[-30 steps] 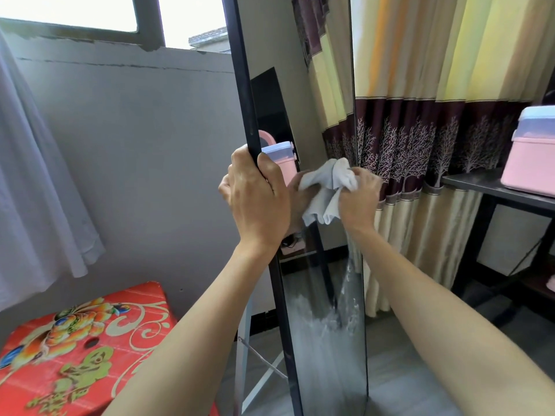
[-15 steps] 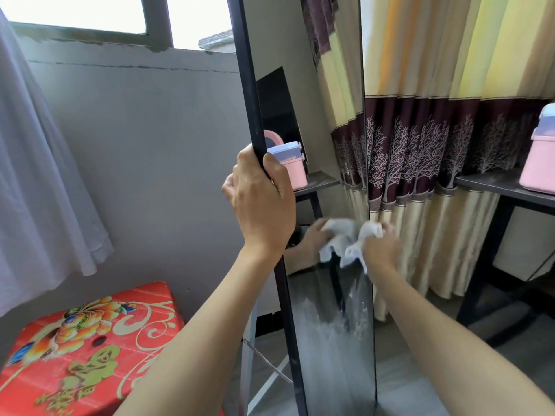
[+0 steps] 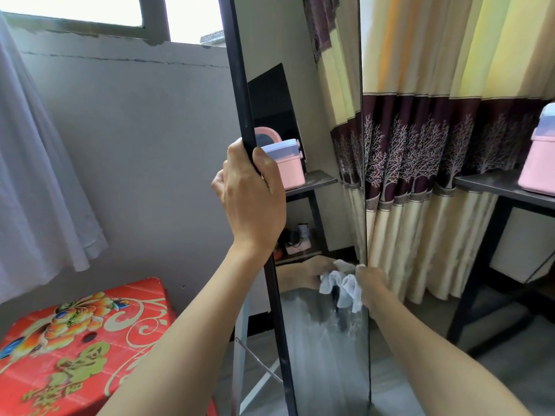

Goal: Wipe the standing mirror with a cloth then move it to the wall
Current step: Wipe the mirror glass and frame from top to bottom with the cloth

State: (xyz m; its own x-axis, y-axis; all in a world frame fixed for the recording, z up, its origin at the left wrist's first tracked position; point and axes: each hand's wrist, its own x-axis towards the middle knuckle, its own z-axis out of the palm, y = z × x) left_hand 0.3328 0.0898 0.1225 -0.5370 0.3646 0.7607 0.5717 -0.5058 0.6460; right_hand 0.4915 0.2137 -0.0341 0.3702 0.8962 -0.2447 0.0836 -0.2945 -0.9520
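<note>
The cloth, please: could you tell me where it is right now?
In the head view the cloth is bunched in the right hand, pressed on the mirror glass low near its right edge, below the left hand gripping the left frame.

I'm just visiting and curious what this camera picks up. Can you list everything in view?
standing mirror: one, black frame, centre, upright; streaky lower glass
cloth: one, white, bunched against the glass
stool: one, red with floral print, lower left
sheer curtain: one, white, left
patterned curtain: one, cream, yellow and maroon, right
shelf: one, black, right
pink box: one, pale blue lid, on the shelf
window: one, top left
left hand: fingers grip the mirror's left edge
right hand: holds the cloth
</note>
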